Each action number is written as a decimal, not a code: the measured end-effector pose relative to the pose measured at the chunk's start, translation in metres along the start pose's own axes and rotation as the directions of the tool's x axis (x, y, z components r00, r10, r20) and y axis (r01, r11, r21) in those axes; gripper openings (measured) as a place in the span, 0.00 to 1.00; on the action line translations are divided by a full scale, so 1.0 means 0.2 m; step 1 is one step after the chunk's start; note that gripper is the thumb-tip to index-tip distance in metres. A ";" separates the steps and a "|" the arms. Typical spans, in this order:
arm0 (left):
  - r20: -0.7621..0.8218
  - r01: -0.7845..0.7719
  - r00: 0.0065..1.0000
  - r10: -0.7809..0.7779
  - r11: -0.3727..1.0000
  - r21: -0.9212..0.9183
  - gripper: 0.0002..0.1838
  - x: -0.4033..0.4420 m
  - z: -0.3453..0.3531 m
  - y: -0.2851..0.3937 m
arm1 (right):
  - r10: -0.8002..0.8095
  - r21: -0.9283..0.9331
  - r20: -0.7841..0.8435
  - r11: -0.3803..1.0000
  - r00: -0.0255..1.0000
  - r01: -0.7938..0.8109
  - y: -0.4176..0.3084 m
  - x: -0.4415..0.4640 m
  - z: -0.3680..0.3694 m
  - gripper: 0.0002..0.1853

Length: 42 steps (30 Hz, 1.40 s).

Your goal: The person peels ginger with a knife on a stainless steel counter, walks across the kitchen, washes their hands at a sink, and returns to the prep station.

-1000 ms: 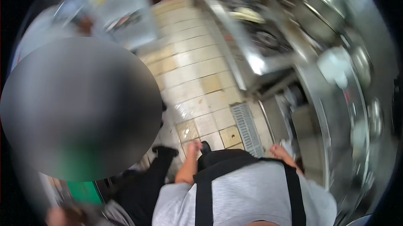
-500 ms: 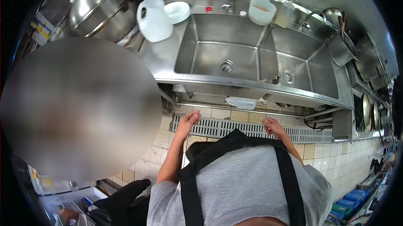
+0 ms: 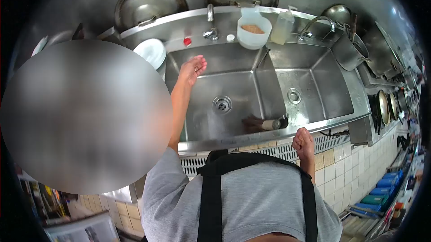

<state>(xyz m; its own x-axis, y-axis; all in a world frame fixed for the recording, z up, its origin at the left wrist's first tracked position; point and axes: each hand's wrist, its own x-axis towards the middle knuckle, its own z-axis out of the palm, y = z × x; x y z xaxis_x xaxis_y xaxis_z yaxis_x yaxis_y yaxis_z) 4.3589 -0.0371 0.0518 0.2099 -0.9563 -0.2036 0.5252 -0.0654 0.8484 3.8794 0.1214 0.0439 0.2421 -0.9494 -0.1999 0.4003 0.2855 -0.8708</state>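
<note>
My left hand (image 3: 194, 69) reaches over the back left of the large left sink basin (image 3: 238, 87). Its fingers are stretched out, with a ring on one of them, and it holds nothing. Behind it on the ledge are a red cap (image 3: 187, 42), a white cap (image 3: 230, 38) and the faucet (image 3: 211, 28). A stack of white plates (image 3: 151, 52) is to its left. My right hand (image 3: 304, 143) is closed in a fist just in front of the sink's front edge, with nothing visible in it.
A white plastic container (image 3: 254, 33) with something brown inside and a soap pump bottle (image 3: 283, 27) stand behind the basins. A pot (image 3: 350, 50) with handles sticking out is at the right. A pale cylinder (image 3: 270, 125) lies by the left basin's front wall.
My left hand has risen from above the floor to over the left basin, its fingers straightening. My view has come nearer the sink. My right hand stays low and closed.
</note>
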 end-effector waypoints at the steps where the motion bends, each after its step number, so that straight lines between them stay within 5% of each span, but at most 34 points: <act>1: -0.029 0.008 1.000 -0.006 0.998 0.058 0.16 0.21 -0.04 -0.01 | -0.046 -0.024 -0.053 0.999 0.998 0.045 0.00 0.04 0.03 0.17; 4: -0.076 -0.107 0.975 0.210 0.738 0.666 0.21 0.71 -0.03 0.01 | 0.011 0.073 -0.177 0.997 0.984 0.002 -0.03 0.13 0.15 0.20; 7: 0.340 -0.377 0.716 0.609 -0.072 0.923 0.25 1.06 -0.06 -0.05 | 0.095 0.077 -0.211 0.994 0.973 -0.080 -0.01 0.26 0.23 0.20; 10: 0.247 -0.278 0.899 0.363 0.035 0.960 0.26 1.18 -0.02 -0.04 | 0.155 0.095 -0.172 0.986 0.973 -0.140 -0.02 0.41 0.35 0.10; 14: 0.209 -0.239 0.964 0.167 0.189 0.953 0.29 1.24 -0.06 0.04 | 0.177 0.030 -0.031 0.984 0.984 -0.176 0.07 0.68 0.42 0.09; 15: 0.165 -0.195 0.980 0.114 0.348 0.917 0.29 1.30 -0.08 0.03 | 0.184 0.031 0.023 0.982 0.983 -0.185 0.10 0.76 0.44 0.10; 18: 0.030 0.087 0.992 -0.121 0.842 0.532 0.26 1.33 -0.10 0.00 | 0.344 -0.052 0.084 0.939 0.935 -0.340 0.23 1.06 0.49 0.11; 21: -0.087 0.113 0.992 -0.094 0.960 0.255 0.26 1.26 -0.06 -0.11 | 0.424 -0.168 0.207 0.903 0.882 -0.395 0.34 1.36 0.74 0.08; 23: -0.089 0.164 0.983 -0.160 0.986 0.032 0.27 1.14 -0.01 -0.13 | 0.392 -0.294 0.177 0.897 0.903 -0.331 0.35 1.47 0.97 0.05; 25: 0.189 0.203 0.963 -0.192 0.978 -0.043 0.25 1.02 -0.04 -0.24 | 0.388 -0.296 0.203 0.899 0.899 -0.321 0.35 1.56 1.14 0.08; 27: 0.170 0.303 0.942 -0.288 0.951 -0.066 0.19 0.81 0.02 -0.32 | 0.261 -0.199 0.330 0.959 0.907 -0.203 0.44 1.71 1.23 0.10; 28: 0.201 0.295 0.947 -0.249 0.924 -0.244 0.19 0.63 0.08 -0.31 | 0.189 -0.141 0.385 0.979 0.903 -0.144 0.48 1.75 1.27 0.12; 29: 0.227 0.284 0.952 -0.204 0.865 -0.413 0.20 0.46 0.16 -0.27 | 0.169 -0.287 0.233 0.953 0.958 -0.098 0.50 1.76 1.34 0.13; 31: 0.023 0.199 0.973 -0.230 0.787 -0.584 0.19 0.29 0.26 -0.26 | 0.046 -0.564 -0.069 0.822 0.997 -0.077 0.50 1.76 1.44 0.16; 32: -0.078 0.141 0.964 -0.253 0.740 -0.658 0.19 0.25 0.29 -0.27 | -0.022 -0.713 -0.090 0.699 0.996 -0.049 0.57 1.81 1.41 0.16; 34: -0.110 0.187 0.943 -0.315 0.771 -0.608 0.20 0.23 0.31 -0.31 | -0.190 -0.919 0.091 0.361 0.978 0.155 0.84 2.01 1.29 0.18; 36: -0.132 0.183 0.936 -0.326 0.771 -0.609 0.20 0.24 0.28 -0.34 | -0.143 -0.911 0.339 0.197 0.930 0.363 1.13 2.13 1.13 0.20; 37: -0.133 0.155 0.943 -0.305 0.756 -0.637 0.21 0.31 0.20 -0.42 | -0.027 -0.897 0.354 0.271 0.935 0.348 1.14 2.11 1.11 0.20; 40: -0.145 0.107 0.950 -0.277 0.725 -0.680 0.22 0.45 0.02 -0.58 | -0.108 -0.766 0.220 0.596 0.969 0.240 0.81 1.72 1.28 0.22; 41: -0.163 0.115 0.944 -0.287 0.749 -0.652 0.21 0.46 0.02 -0.59 | -0.003 -0.779 0.192 0.608 0.981 0.154 0.75 1.66 1.30 0.24; 42: -0.183 0.133 0.935 -0.304 0.778 -0.614 0.21 0.44 0.05 -0.58 | -0.134 -0.728 0.197 0.644 0.971 0.236 0.84 1.70 1.26 0.23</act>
<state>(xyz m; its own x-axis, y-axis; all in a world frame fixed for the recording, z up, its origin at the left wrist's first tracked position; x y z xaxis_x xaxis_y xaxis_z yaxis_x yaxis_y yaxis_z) 4.3088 -0.1173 -0.0598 0.1873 -0.8224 -0.5373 0.9430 -0.0026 0.3327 4.2512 -0.1198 -0.0572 0.3559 -0.9345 0.0108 -0.3284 -0.1358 -0.9347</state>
